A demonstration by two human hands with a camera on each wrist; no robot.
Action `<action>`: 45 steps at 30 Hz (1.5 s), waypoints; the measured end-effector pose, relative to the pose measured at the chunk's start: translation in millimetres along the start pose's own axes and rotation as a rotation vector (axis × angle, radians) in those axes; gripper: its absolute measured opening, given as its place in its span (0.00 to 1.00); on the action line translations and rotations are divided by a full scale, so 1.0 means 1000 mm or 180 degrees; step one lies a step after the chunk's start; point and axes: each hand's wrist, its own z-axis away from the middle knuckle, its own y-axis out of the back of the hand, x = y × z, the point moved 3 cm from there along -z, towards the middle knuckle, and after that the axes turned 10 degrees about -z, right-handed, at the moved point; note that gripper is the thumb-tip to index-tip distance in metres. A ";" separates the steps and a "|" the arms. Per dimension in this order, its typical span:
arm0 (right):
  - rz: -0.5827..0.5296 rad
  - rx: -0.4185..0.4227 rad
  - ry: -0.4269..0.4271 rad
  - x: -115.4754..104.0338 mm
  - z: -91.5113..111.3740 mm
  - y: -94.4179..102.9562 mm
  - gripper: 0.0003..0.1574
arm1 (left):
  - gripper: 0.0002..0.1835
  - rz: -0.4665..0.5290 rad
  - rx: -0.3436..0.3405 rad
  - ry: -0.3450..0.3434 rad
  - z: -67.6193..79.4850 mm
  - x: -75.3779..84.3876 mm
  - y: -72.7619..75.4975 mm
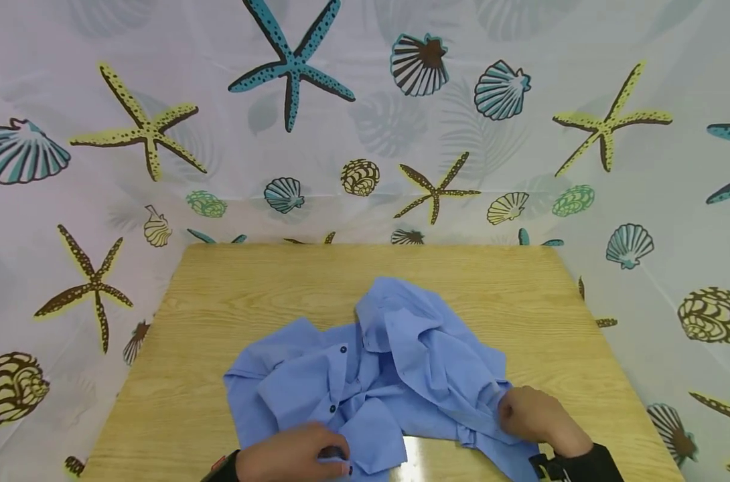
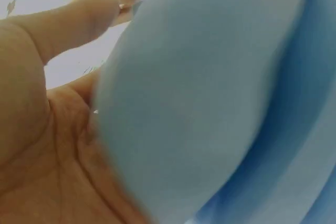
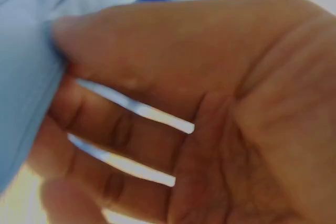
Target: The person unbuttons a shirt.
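Note:
A light blue button-up shirt (image 1: 437,348) lies crumpled, its collar end toward the back and dark buttons down its front strip. At the near edge of the cloth, my left hand (image 1: 295,452) has its thumb and fingers brought together on the shirt beside a button. A large fold of the shirt (image 2: 184,87) covers much of the left wrist view, in front of part of the palm. My right hand (image 1: 536,415) pinches the shirt's right side; the right wrist view shows its thumb (image 3: 131,45) pressing the fabric against the fingers.
The shirt lies on a wood-grain table (image 1: 268,274). Behind it and at both sides hangs a white cloth (image 1: 329,147) printed with starfish and shells. A dark cuff and band (image 1: 582,463) circle the right wrist.

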 end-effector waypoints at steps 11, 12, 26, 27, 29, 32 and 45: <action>0.0071 0.1621 0.1241 -0.106 -0.066 0.068 0.08 | 0.11 -0.1391 0.1759 0.0873 -0.030 -0.042 0.105; 0.0097 0.1690 0.1381 -0.118 -0.077 0.072 0.08 | 0.13 -0.1542 0.1660 0.0964 -0.037 -0.054 0.106; 0.0888 0.0082 0.1151 -0.167 -0.220 0.022 0.24 | 0.35 -0.1325 -0.0219 0.0597 -0.087 -0.078 0.045; 0.0989 0.0014 0.1117 -0.164 -0.221 0.019 0.26 | 0.36 -0.1340 -0.0263 0.0590 -0.088 -0.076 0.042; 0.1136 -0.0075 0.1071 -0.160 -0.222 0.014 0.33 | 0.38 -0.1342 -0.0276 0.0634 -0.089 -0.075 0.038; 0.1453 -0.0131 0.1054 -0.153 -0.222 0.009 0.47 | 0.45 -0.1295 -0.0236 0.0756 -0.090 -0.075 0.035; 0.1403 0.0308 0.1870 -0.133 -0.218 0.007 0.18 | 0.31 -0.1312 -0.0090 0.0641 -0.092 -0.068 0.031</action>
